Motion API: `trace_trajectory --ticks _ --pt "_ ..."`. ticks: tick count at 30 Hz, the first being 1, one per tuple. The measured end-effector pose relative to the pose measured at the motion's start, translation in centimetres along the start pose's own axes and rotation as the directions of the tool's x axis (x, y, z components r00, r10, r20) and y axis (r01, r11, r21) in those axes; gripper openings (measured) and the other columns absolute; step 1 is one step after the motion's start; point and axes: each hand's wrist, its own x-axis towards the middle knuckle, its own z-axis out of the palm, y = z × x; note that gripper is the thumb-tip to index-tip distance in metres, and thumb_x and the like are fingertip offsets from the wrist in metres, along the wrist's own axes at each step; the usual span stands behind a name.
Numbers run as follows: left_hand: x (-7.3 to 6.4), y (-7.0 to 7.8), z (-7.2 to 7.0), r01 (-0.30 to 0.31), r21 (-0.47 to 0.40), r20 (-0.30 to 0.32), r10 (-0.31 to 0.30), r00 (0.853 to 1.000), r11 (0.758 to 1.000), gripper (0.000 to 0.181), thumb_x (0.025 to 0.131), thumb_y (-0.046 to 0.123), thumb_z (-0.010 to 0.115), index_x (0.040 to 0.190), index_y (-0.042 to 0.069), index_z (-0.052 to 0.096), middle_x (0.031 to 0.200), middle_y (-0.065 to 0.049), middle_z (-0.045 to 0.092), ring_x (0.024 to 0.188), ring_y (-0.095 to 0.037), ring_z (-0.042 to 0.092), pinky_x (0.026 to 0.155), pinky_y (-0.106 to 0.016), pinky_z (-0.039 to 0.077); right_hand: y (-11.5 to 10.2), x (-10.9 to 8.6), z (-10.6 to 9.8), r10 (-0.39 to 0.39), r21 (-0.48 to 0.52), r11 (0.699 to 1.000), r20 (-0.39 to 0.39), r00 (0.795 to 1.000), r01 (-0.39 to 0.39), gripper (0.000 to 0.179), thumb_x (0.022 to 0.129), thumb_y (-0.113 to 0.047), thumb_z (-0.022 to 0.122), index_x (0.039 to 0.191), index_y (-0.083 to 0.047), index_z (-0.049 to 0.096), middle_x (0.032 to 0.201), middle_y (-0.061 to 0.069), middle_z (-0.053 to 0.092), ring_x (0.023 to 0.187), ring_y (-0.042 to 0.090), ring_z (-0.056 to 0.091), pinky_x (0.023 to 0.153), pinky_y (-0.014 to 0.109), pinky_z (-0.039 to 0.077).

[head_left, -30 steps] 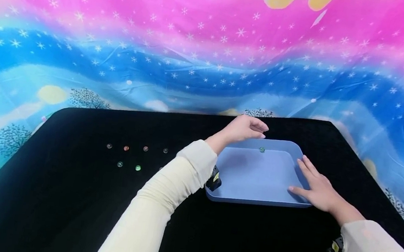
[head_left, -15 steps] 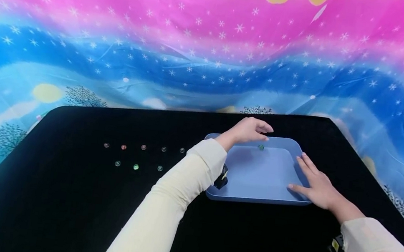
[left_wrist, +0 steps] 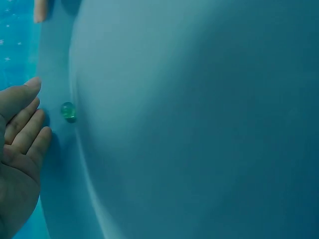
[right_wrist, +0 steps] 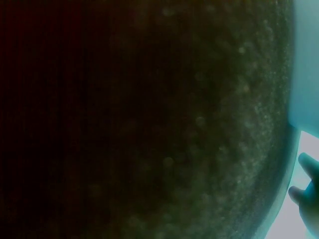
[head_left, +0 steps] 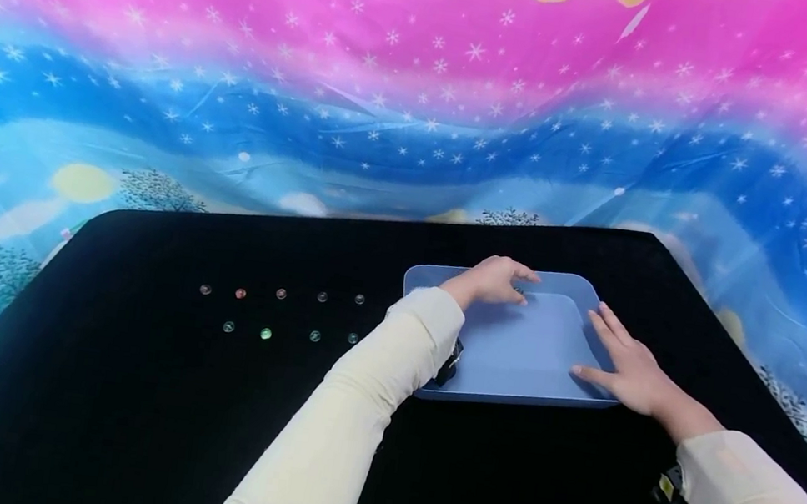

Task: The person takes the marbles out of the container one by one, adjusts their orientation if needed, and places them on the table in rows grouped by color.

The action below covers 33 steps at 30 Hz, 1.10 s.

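Note:
A blue tray (head_left: 507, 395) lies on the black table. My left hand (head_left: 492, 281) is over its far wall with the fingers spread and slightly bent. In the left wrist view, a green glass marble (left_wrist: 68, 112) sits in the tray just off the fingertips of my left hand (left_wrist: 22, 144), which holds nothing. From the head view that marble is mostly hidden behind the fingers. My right hand (head_left: 630, 366) rests on the tray's right side, fingers straight along the rim and thumb reaching inside. At the edge of the right wrist view, only part of a hand (right_wrist: 310, 191) shows.
Several small glass marbles, among them a bright green marble (head_left: 267, 334) and an orange marble (head_left: 240, 293), lie in two rows left of the tray. Behind the black table (head_left: 128, 403) hangs a pink and blue snowflake cloth (head_left: 390, 116).
My left hand has moved right and then down into the tray's far side, now covering the green marble. The right hand stays on the tray's right side.

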Motion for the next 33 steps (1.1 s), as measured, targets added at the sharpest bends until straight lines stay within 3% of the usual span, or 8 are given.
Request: trace_trajectory --ticks 11,22,33 --pt "0.6 -0.1 1.1 0.037 0.091 -0.002 -0.037 0.999 0.995 0.042 0.082 0.020 0.060 0.123 0.021 0.051 0.125 0.007 0.046 0.114 -0.006 0.039 0.089 -0.016 0.031 0.0 0.0 0.0 -0.021 -0.005 1.000 -0.030 0.999 0.021 0.086 0.082 -0.041 0.055 0.138 0.000 0.004 0.142 0.016 -0.010 0.125 0.041 0.004 0.089 0.062 0.013" --pt "0.1 -0.3 1.3 0.053 0.151 -0.024 -0.049 0.998 0.987 0.031 0.083 0.006 0.057 0.112 0.017 0.060 0.115 0.006 0.054 0.106 -0.007 0.047 0.082 -0.014 0.038 0.1 -0.2 0.2 -0.029 0.004 1.000 -0.035 0.999 0.029 0.086 0.081 -0.040 0.056 0.138 0.000 0.005 0.142 0.017 -0.009 0.125 0.041 0.004 0.090 0.061 0.014" --pt "-0.1 0.0 1.2 0.092 0.163 -0.064 -0.083 0.995 0.982 0.025 0.081 0.007 0.060 0.104 0.016 0.065 0.108 0.006 0.058 0.103 -0.007 0.049 0.078 -0.013 0.040 0.0 -0.3 0.1 -0.041 0.017 0.999 -0.048 0.998 0.041 0.085 0.081 -0.039 0.057 0.138 0.000 0.006 0.141 0.018 -0.008 0.124 0.042 0.004 0.089 0.061 0.013"
